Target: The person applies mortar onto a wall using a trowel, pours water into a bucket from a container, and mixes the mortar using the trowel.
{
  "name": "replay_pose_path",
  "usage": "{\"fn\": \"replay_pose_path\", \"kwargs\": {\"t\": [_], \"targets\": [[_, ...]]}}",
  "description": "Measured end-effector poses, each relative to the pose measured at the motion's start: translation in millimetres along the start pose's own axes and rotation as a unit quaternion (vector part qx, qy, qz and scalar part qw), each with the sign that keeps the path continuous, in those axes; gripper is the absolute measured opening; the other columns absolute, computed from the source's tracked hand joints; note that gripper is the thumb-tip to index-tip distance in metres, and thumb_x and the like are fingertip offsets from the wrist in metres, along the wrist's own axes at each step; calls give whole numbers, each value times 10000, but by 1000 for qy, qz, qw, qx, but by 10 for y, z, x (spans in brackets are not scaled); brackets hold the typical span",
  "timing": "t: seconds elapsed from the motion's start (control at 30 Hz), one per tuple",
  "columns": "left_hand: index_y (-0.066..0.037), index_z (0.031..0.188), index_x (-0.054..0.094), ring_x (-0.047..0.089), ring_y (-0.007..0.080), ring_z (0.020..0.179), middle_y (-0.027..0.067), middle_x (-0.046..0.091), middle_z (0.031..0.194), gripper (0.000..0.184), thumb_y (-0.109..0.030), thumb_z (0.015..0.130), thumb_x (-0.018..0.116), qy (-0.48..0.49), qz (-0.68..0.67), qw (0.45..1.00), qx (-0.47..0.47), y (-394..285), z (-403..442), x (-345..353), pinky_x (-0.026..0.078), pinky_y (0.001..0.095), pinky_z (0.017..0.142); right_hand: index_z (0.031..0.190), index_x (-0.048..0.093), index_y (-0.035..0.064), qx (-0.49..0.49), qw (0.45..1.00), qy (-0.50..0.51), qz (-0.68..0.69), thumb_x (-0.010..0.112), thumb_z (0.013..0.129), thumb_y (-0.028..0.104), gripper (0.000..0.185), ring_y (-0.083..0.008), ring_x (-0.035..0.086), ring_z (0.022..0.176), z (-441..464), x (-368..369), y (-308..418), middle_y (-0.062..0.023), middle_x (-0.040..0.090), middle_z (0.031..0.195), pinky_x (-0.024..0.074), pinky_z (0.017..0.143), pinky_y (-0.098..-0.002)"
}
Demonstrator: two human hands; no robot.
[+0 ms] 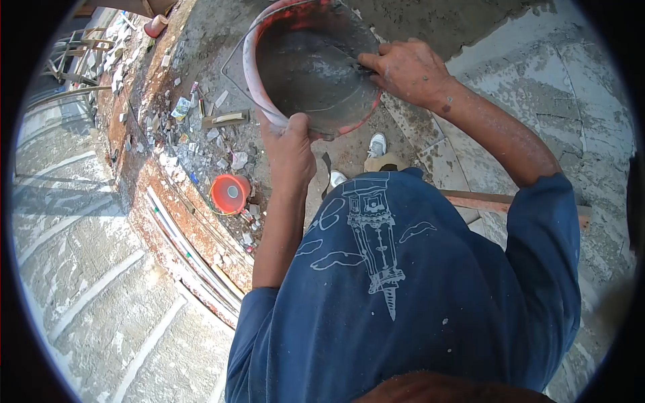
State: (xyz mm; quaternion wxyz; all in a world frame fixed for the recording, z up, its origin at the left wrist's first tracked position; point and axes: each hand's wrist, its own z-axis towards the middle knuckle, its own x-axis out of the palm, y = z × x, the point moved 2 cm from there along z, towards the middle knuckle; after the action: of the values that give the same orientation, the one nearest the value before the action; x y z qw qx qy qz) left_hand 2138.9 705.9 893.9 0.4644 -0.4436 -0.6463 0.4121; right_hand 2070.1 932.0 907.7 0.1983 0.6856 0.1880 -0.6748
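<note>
A large bucket (252,74) with a red and pale rim is tilted at the top centre, with wet grey mortar (316,74) inside. My left hand (287,144) grips its near left rim, thumb over the edge. At the right side of the bucket is my right hand (406,70), its fingers curled closed at the opening; what they hold, if anything, is too hidden to tell. The bucket's wire handle (232,77) hangs out on the left.
A small red bucket (230,195) stands on the ground left of my forearm, near scattered rubble (195,134) and a wooden float (226,119). Long pipes (188,252) lie lower left. A wooden board (484,203) lies behind my right arm. Wet mortar (430,23) covers ground at the top.
</note>
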Motion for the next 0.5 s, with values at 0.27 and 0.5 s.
{"fn": "replay_pose_path", "kwargs": {"t": [0.27, 0.5], "targets": [[1, 1245, 435, 654, 174, 667, 89, 606, 964, 440, 20, 819, 541, -122, -33, 991, -48, 251, -444, -1023, 560, 265, 476, 1215, 686, 159, 16, 950, 95, 297, 712, 822, 331, 429, -347, 694, 949, 45, 338, 1214, -170, 727, 999, 523, 875, -459], [9, 1022, 508, 579, 188, 479, 83, 585, 828, 230, 3, 800, 570, -320, -68, 933, -149, 615, -886, -2053, 549, 302, 463, 1228, 677, 159, -89, 884, 171, 426, 684, 822, 318, 436, -362, 689, 963, 291, 871, 1841, -191, 722, 987, 521, 885, -457]]}}
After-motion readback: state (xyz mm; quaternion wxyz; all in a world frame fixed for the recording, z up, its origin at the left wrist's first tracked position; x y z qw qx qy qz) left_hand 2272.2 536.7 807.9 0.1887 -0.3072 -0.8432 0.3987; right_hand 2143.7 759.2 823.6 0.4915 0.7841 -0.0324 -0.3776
